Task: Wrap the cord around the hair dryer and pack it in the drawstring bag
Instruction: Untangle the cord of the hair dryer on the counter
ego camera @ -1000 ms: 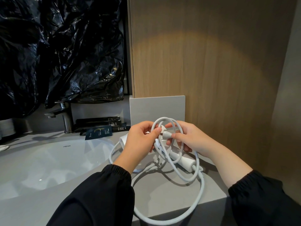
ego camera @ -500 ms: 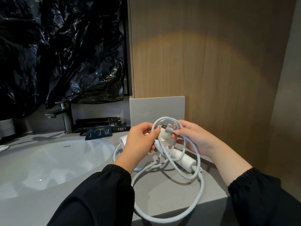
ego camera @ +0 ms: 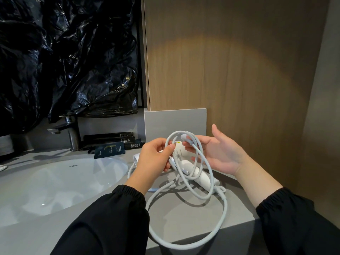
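A white hair dryer (ego camera: 202, 178) lies tilted over the grey counter (ego camera: 184, 223), its head hidden behind my left hand (ego camera: 152, 159). That hand grips the dryer's head together with a loop of the white cord (ego camera: 223, 218). Several loose cord loops hang around the handle and spill to the counter's front edge. The plug (ego camera: 184, 137) sits at the top of the loops, by the fingertips of my right hand (ego camera: 224, 155), which is spread, palm up, just right of the dryer. No drawstring bag is in view.
A white sink basin (ego camera: 55, 181) lies to the left, with a metal faucet (ego camera: 70, 133) behind it. Black tubes (ego camera: 110, 137) and a dark packet (ego camera: 109, 151) rest by the wall. Black plastic sheeting (ego camera: 64, 61) hangs above. A wood panel (ego camera: 230, 70) rises directly behind.
My right hand has let go of the plug end and spread its fingers. The plug stays at the top of the loops. My left hand keeps its grip.
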{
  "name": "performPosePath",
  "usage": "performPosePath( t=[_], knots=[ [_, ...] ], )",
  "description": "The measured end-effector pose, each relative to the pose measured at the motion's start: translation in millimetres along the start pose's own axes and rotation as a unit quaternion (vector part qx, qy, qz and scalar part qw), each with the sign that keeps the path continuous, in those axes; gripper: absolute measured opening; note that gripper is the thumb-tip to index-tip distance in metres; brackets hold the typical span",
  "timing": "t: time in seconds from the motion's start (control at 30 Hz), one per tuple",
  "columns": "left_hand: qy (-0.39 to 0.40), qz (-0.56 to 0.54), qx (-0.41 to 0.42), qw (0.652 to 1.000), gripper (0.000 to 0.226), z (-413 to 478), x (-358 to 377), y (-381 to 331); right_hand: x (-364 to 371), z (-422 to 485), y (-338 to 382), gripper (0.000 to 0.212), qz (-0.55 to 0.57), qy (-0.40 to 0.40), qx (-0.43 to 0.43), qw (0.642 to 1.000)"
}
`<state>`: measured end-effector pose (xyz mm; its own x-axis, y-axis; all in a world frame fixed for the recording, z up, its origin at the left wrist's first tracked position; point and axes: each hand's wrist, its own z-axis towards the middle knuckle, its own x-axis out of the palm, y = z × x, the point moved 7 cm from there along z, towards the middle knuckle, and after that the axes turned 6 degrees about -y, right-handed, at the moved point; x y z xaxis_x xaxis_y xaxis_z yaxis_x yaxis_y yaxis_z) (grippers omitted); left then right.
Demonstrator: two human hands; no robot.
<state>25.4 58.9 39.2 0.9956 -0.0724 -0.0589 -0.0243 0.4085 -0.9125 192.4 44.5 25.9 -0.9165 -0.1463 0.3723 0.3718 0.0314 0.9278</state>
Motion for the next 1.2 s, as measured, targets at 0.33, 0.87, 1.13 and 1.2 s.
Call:
performPosePath(
  t=[0.33, 0.87, 1.13, 1.2],
  knots=[
    [-0.007, -0.002, -0.032, 0.999, 0.018, 1.3, -0.4, 4.9, -30.6, 0.2, 17.3, 0.053, 0.225, -0.176, -0.112, 0.952],
    [-0.064, -0.100, -0.099, 0.988, 0.018, 1.0, -12.3, 9.4, -80.1, -4.7, 27.4, 0.051, -0.126, -0.468, -0.138, 0.863],
    [-0.027, -0.130, -0.115, 0.985, 0.018, -1.8, -7.0, 11.7, -87.1, -1.5, 24.5, 0.086, -0.480, -0.449, -0.094, 0.748],
    [-0.030, -0.130, -0.116, 0.984, 0.017, -2.0, -7.2, 11.1, -86.3, 1.5, 19.0, 0.080, -0.505, -0.423, -0.061, 0.750]
  ],
)
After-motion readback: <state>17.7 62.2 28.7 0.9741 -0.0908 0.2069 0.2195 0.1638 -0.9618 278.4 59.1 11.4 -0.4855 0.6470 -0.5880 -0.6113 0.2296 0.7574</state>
